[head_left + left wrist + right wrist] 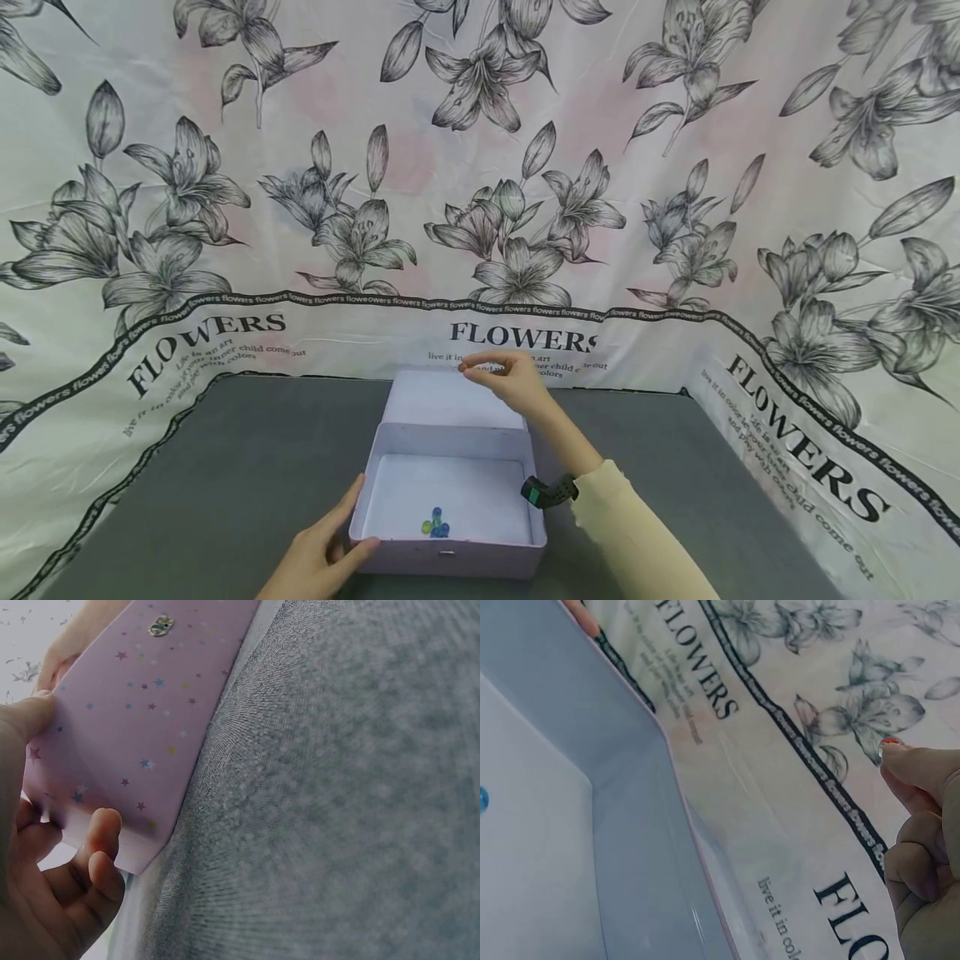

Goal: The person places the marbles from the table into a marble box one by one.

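A lilac hinged box (450,560) with a star pattern stands with its lid (450,400) tipped back. Inside, near the front wall, lies a small cluster of blue and green glass marbles (444,529). My left hand (322,550) holds the box at its front left corner, thumb at the front rim and a finger along the left side. Above the lid, my right hand (513,383) is raised, thumb and forefinger pinching a tiny red piece (889,740). Most of that piece is hidden by the fingertips, so I cannot tell its kind.
The box rests on a dark grey cloth-covered table (247,467). A white curtain (360,342) printed with lilies and lettering hangs behind and around both sides. A metal clasp (161,626) sits on the box's front. A black wristband (551,492) circles the right wrist.
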A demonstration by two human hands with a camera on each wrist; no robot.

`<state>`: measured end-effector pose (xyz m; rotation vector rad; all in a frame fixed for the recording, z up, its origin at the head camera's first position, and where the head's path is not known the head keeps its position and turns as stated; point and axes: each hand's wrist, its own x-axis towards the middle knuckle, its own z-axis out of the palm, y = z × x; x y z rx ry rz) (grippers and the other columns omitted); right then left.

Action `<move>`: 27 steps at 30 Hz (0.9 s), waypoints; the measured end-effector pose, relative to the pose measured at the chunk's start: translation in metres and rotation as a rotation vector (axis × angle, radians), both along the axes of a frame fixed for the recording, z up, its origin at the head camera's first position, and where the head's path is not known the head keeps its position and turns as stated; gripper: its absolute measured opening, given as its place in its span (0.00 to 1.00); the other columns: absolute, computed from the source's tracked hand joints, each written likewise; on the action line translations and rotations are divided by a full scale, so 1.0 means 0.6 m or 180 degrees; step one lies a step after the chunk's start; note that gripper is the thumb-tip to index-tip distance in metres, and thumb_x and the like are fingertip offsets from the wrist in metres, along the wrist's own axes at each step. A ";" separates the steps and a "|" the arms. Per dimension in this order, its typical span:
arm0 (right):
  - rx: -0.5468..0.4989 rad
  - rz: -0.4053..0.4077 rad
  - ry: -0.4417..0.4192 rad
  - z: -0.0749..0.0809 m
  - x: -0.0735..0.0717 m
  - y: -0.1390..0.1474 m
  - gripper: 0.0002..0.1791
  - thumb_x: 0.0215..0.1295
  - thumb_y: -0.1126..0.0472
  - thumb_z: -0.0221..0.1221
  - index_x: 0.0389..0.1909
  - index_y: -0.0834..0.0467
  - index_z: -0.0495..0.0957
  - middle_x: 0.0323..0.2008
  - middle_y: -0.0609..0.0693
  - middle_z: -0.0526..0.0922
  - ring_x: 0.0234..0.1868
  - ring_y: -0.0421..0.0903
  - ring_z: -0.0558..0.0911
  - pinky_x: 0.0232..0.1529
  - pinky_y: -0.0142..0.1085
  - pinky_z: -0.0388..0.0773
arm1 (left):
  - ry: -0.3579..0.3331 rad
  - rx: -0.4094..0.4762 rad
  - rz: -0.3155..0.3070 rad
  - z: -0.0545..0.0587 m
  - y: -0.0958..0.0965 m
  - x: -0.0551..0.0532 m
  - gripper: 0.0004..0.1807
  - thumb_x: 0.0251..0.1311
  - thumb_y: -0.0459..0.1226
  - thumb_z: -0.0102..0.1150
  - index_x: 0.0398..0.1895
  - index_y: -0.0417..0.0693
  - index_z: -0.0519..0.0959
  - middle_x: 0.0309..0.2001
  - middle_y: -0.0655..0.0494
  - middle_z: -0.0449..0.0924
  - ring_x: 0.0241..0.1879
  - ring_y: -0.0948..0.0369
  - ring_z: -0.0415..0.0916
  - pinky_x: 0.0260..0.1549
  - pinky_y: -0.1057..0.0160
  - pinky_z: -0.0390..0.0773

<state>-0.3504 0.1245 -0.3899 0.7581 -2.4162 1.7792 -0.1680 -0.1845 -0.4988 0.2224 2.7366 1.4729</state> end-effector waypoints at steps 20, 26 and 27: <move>0.0432 0.0912 -0.0002 -0.080 0.022 -0.085 0.08 0.71 0.65 0.69 0.48 0.59 0.91 0.47 0.55 0.91 0.32 0.59 0.89 0.31 0.29 0.75 | 0.0007 -0.0011 -0.0021 0.001 0.002 0.000 0.48 0.66 0.50 0.73 0.85 0.52 0.60 0.28 0.58 0.66 0.17 0.69 0.60 0.19 0.69 0.65; 0.0528 0.1157 0.0046 -0.087 0.029 -0.089 0.08 0.69 0.66 0.70 0.47 0.62 0.91 0.45 0.55 0.92 0.16 0.37 0.63 0.22 0.29 0.63 | 0.0027 -0.0031 -0.0038 -0.001 0.000 -0.002 0.48 0.67 0.50 0.72 0.85 0.52 0.60 0.28 0.58 0.66 0.17 0.69 0.60 0.20 0.69 0.66; 0.0548 0.1192 0.0038 -0.088 0.030 -0.090 0.08 0.69 0.66 0.70 0.46 0.62 0.91 0.45 0.55 0.92 0.16 0.36 0.64 0.23 0.28 0.63 | 0.0035 -0.0032 -0.0042 -0.001 0.000 -0.002 0.48 0.67 0.50 0.72 0.85 0.52 0.59 0.28 0.58 0.66 0.17 0.69 0.60 0.20 0.69 0.66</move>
